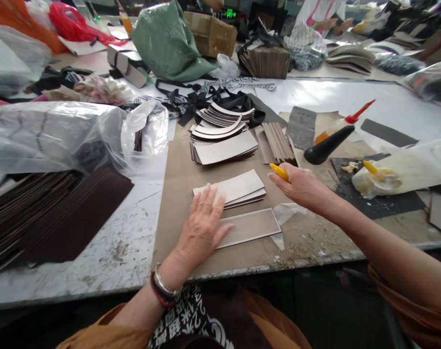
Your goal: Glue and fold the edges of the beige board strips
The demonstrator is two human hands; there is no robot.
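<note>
At the near edge of the worktable, on a brown sheet, 1 pale-edged panel lies flat, its right end beside a scrap of translucent film. The left hand is palm down, fingers extended and thumb held out to the right. Its fingers cover the left end of a low stack of pale strips just beyond the panel; the thumb is over the panel. Whether the palm bears weight cannot be told.

The right hand is closed around a yellow implement, its tip protruding to the left, to the right of the low stack and above the sheet. The grip's underside is hidden.

Farther off stand a second stack of pale strips, a pile of curved strips and, to their right, a bundle of brown strips. A black tapered object leans at right. Far right, a translucent container lies on its side. Dark brown panels are stacked at left, near a clear plastic bag
</note>
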